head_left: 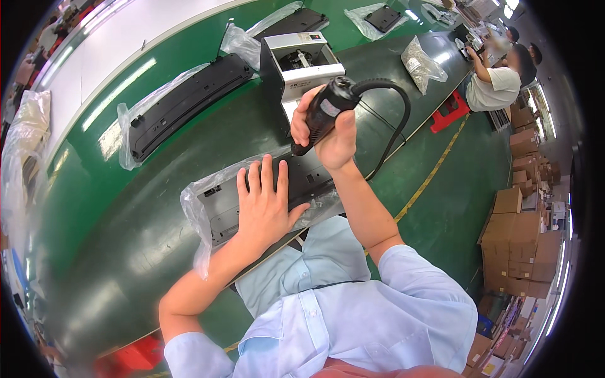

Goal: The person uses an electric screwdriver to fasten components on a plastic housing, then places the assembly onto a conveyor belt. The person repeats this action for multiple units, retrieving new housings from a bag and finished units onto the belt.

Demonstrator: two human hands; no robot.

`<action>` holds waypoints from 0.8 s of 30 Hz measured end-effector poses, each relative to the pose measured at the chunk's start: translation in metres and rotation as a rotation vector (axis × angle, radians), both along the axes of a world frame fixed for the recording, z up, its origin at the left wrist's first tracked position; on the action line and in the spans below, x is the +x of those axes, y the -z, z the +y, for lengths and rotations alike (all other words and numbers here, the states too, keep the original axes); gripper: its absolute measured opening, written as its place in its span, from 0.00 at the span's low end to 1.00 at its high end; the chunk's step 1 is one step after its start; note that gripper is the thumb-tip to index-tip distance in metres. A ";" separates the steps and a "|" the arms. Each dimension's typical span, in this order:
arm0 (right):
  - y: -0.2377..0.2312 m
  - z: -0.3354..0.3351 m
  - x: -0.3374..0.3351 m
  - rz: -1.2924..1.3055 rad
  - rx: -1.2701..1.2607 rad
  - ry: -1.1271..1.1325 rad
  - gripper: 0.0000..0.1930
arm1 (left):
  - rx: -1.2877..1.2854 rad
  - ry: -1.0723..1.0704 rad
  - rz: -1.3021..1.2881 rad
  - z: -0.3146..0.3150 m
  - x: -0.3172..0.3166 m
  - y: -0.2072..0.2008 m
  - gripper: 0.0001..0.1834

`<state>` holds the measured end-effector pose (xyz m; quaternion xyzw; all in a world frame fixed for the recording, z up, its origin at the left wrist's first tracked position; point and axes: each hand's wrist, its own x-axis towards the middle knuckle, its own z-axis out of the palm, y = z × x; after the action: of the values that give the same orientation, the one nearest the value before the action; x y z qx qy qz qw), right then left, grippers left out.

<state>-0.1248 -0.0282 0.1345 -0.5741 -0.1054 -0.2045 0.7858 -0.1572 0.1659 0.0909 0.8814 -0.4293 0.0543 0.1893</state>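
Observation:
My right hand (pixel 338 143) is wrapped round a black electric screwdriver (pixel 326 114), tilted with its lower end toward a black plastic panel (pixel 222 217). Whether the tip touches the panel is hidden. A black cable (pixel 406 104) curves down from the tool's upper end. Fingers spread, my left hand (pixel 265 205) lies flat on the panel, to the left of the screwdriver. Beneath the panel, a clear plastic bag (pixel 196 220) sticks out at the left end and along the edges. Just beyond my right hand stands a white-and-black screw feeder (pixel 309 74).
Farther along the green bench lie a long black panel (pixel 189 104) on plastic, another black panel (pixel 296 24) and a small black part (pixel 382 17). A bag of small parts (pixel 421 63) rests toward the right edge. A person (pixel 498 85) sits at far right, near a red stool (pixel 450 113).

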 end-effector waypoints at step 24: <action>-0.033 -0.046 0.009 -0.205 -0.192 0.219 0.44 | -0.003 0.000 -0.010 0.001 -0.002 0.002 0.49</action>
<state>-0.1156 -0.0740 0.1679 -0.6307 -0.1406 -0.3354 0.6855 -0.1595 0.1671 0.0885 0.8809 -0.4300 0.0594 0.1884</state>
